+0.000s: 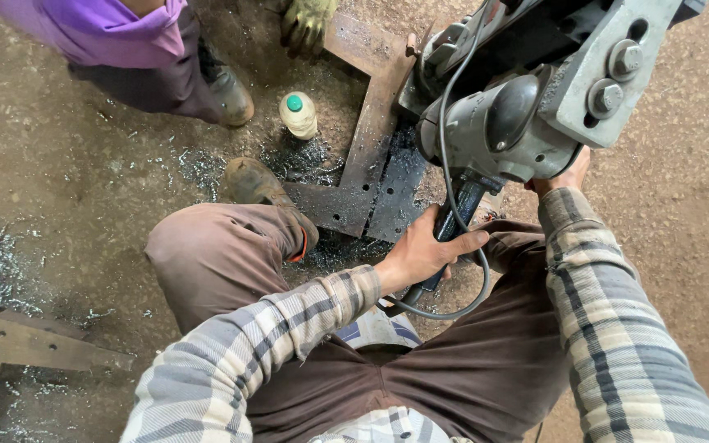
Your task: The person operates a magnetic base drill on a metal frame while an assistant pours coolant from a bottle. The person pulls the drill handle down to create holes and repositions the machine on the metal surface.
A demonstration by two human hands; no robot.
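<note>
Left hand at frame centre, fingers wrapped tight round the dark handle under the grey drill motor, cable looping past. Right hand mostly hidden behind the motor, can't tell its grip from here. Machine sits upper right over rusty steel plates. Co-worker's gloved hand top centre, plastic bottle just below it

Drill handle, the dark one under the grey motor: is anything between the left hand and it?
No. The left hand is already wrapped around the dark handle below the grey drill motor. Only the grey cable loops beside and under the wrist; it is not between palm and handle.
</note>
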